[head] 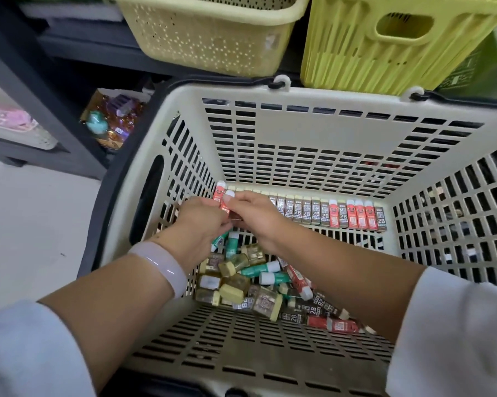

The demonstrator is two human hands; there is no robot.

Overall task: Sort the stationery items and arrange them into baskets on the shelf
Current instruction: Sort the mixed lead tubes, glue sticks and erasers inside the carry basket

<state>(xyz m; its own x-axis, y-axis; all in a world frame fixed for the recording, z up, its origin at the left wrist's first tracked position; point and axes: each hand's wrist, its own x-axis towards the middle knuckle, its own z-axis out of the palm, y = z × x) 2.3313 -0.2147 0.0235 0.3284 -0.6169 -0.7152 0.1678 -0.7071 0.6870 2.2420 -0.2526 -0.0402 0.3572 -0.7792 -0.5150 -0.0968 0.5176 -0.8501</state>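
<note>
Step in hand: lining up small lead-refill tubes in a row along the far wall of the big beige slotted plastic basket point(299, 133). Left hand point(197, 224) and right hand point(253, 216) meet at the row's left end, both pinching a red tube with white cap point(226, 199), held upright beside another red one against the wall. The standing row of brown and red 2B tubes point(336, 213) runs to the right. The loose pile of green, red and brown tubes and square olive cases point(250, 279) lies on the basket floor near the wrists. Next move likely needs: seat the tube flush in the row, release without tipping neighbours, then pick from the pile. Two yellow baskets point(213, 35) sit on the shelf above.
</note>
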